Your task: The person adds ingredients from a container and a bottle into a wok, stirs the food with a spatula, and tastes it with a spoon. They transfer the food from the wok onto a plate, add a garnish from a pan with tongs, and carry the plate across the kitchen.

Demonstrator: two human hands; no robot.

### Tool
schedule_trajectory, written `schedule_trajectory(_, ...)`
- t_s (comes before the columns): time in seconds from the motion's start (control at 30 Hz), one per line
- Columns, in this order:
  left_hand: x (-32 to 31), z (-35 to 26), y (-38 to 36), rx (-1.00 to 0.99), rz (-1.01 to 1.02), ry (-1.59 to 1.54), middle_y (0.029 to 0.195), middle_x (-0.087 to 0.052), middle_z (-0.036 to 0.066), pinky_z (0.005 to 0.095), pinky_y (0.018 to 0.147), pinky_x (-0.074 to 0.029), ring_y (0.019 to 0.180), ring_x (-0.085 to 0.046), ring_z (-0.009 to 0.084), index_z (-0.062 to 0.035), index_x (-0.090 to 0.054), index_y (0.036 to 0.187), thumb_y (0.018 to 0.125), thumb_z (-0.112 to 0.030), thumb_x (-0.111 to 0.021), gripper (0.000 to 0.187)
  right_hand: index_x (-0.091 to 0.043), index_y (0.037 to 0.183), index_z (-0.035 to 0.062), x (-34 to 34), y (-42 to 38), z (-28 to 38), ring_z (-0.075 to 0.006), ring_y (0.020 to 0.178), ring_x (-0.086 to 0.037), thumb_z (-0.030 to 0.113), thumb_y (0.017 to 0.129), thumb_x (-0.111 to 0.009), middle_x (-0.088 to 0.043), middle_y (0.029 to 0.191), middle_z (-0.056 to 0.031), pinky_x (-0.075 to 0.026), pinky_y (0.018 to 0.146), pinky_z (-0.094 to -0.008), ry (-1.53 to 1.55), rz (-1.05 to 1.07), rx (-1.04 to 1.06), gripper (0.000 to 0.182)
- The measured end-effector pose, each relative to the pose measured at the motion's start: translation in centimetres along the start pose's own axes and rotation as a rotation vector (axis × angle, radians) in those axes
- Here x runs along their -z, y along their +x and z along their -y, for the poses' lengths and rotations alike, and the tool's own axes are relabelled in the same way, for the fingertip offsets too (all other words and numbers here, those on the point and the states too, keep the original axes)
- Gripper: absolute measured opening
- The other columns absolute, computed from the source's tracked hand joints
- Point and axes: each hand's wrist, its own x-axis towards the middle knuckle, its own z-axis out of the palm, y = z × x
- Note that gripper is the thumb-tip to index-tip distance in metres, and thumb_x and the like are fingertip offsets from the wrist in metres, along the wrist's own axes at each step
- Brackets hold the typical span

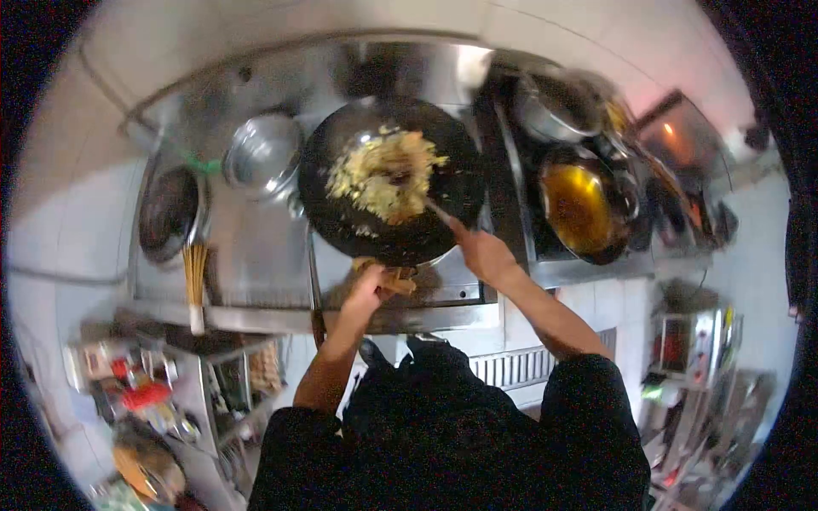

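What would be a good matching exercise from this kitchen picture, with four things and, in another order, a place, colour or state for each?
Things:
1. Left hand
2. Right hand
3. Liquid
4. Stick bundle

Descriptions:
A. amber, in a pan
B. left in the picture, by the counter's front edge
C. gripping a utensil
D. at the near edge of the wok

Right pairs: 1-D, 2-C, 3-A, 4-B.
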Motion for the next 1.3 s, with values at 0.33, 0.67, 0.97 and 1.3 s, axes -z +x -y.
schedule_trajectory(0.33,-3.1,-1.1,2.7,0.007,-0.222,0.047,0.107,-0.066,0.01,0.0453,0.068,-0.059,0.088,-0.068,0.0291,-0.0094,-0.055,0.125,0.1,-0.035,-0.055,0.036,-0.047,0.136,-0.0078,1.0,0.9,7.2,-0.033,0.064,-0.069,0.008,0.091,-0.049,-0.066,0.076,-0.0226,-0.056,0.053,-0.0477,-0.179,0.195,-0.009,0.048)
schedule_trajectory(0.67,-1.0,0.7,2.4,-0.264,0.219,-0.074,0.104,-0.066,0.009,0.0392,0.075,-0.06,0.09,-0.067,0.0224,-0.0071,-0.057,0.118,0.097,-0.034,-0.059,0.035,-0.042,0.145,0.0018,6.0,5.0,2.0,-0.0487,0.089,-0.066,0.013,0.097,-0.042,-0.066,0.098,-0.0329,-0.054,0.082,-0.052,0.167,0.334,-0.012,0.05)
schedule_trajectory(0.97,2.8,3.8,6.3,-0.088,-0.238,0.011,0.094,-0.067,0.013,0.0431,0.055,-0.058,0.071,-0.069,0.0285,-0.0069,-0.058,0.108,0.092,-0.017,-0.057,0.018,-0.07,0.104,0.007,20.7,8.8,-3.2,-0.0381,0.082,-0.069,0.026,0.096,-0.054,-0.069,0.087,-0.0224,-0.053,0.076,-0.0499,-0.227,0.434,0.04,0.026)
schedule_trajectory(1.3,-0.8,-2.3,1.8,0.1,-0.254,0.17,0.092,-0.066,0.008,0.0469,0.06,-0.056,0.08,-0.068,0.0245,-0.0104,-0.059,0.099,0.088,-0.02,-0.063,0.016,-0.045,0.14,0.016,5.6,4.0,1.6,-0.0445,0.075,-0.067,0.022,0.102,-0.045,-0.065,0.08,-0.0284,-0.056,0.069,-0.0532,0.122,0.176,0.019,0.039)
